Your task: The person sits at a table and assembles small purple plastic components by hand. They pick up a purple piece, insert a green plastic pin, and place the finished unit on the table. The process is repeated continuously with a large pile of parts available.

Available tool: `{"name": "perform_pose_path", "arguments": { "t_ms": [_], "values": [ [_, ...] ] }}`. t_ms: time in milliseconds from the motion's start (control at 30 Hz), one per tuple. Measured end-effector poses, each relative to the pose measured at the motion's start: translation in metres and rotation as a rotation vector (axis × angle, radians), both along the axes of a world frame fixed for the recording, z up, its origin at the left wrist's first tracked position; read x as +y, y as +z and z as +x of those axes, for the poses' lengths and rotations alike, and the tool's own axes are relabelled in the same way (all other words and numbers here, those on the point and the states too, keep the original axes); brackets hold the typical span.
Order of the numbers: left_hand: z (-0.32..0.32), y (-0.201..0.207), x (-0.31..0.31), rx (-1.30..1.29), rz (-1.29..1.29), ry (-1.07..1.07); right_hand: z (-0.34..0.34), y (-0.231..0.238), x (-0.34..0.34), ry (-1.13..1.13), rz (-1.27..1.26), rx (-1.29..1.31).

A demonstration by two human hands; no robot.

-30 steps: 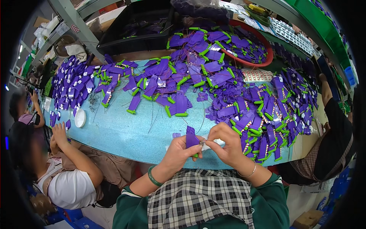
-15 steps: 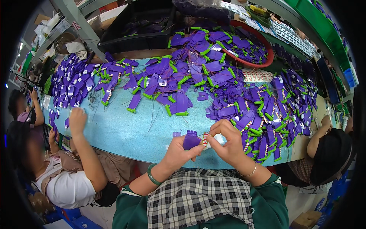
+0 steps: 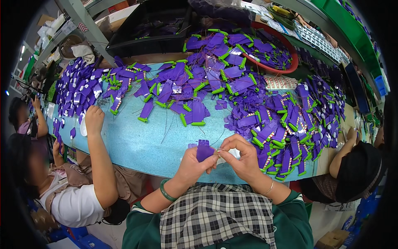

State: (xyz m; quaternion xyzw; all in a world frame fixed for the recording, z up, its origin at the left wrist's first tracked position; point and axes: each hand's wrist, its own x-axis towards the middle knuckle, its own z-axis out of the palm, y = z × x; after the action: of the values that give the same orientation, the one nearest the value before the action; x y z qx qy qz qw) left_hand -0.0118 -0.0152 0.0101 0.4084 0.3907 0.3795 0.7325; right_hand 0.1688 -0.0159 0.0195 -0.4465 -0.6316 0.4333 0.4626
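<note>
My left hand [image 3: 191,167] is closed on a flat purple plastic piece [image 3: 204,151] with a notched top edge, held just above the near edge of the blue table. The fingertips of my right hand [image 3: 243,161] are pinched together at the piece's right side, meeting my left fingers. Between them only a sliver of the red-and-white striped part shows; my fingers cover the rest. A thin dark wire runs up from there. Beyond my hands lies a big heap of purple pieces [image 3: 198,111] with bright green ends, many trailing thin wires.
A red basin [image 3: 292,62] full of purple pieces stands at the back, beside a black bin [image 3: 145,46]. On the left, a co-worker's raised hand [image 3: 95,120] is over the blue table [image 3: 137,141]. Another person [image 3: 360,172] sits on the right. Metal posts [image 3: 85,27] frame the back.
My right fingertips have closed over the striped part, hiding most of it, and the purple piece has turned slightly. The left co-worker's hand has moved right, with something pale beside it.
</note>
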Motion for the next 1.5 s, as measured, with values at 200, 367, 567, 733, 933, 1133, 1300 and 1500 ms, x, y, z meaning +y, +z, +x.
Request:
{"name": "perform_pose_path", "arguments": {
  "t_ms": [200,367,567,733,933,1133,1300,1500],
  "values": [
    [-0.001,0.005,0.003,-0.186,-0.168,0.062,0.0,-0.004,0.001,0.004,-0.295,0.303],
    [0.0,-0.006,-0.001,-0.334,-0.231,0.021,-0.002,-0.014,0.001,0.056,-0.304,0.229],
    [-0.001,-0.006,-0.002,-0.401,-0.227,-0.006,-0.004,-0.017,0.001,0.022,-0.198,0.107],
    [0.0,-0.004,-0.002,-0.403,-0.23,-0.008,-0.004,-0.016,-0.001,0.026,-0.181,0.038],
    [0.0,-0.006,-0.003,-0.41,-0.212,-0.014,-0.004,-0.014,-0.002,0.03,-0.131,-0.038],
    [0.001,-0.003,-0.005,-0.394,-0.199,-0.006,-0.004,-0.017,-0.003,0.011,-0.126,-0.033],
    [0.001,-0.005,-0.006,-0.378,-0.19,-0.009,-0.005,-0.018,-0.004,-0.006,-0.134,-0.038],
    [0.002,-0.008,-0.007,-0.36,-0.151,-0.02,-0.005,-0.017,-0.005,0.001,-0.119,-0.052]
  ]
}}
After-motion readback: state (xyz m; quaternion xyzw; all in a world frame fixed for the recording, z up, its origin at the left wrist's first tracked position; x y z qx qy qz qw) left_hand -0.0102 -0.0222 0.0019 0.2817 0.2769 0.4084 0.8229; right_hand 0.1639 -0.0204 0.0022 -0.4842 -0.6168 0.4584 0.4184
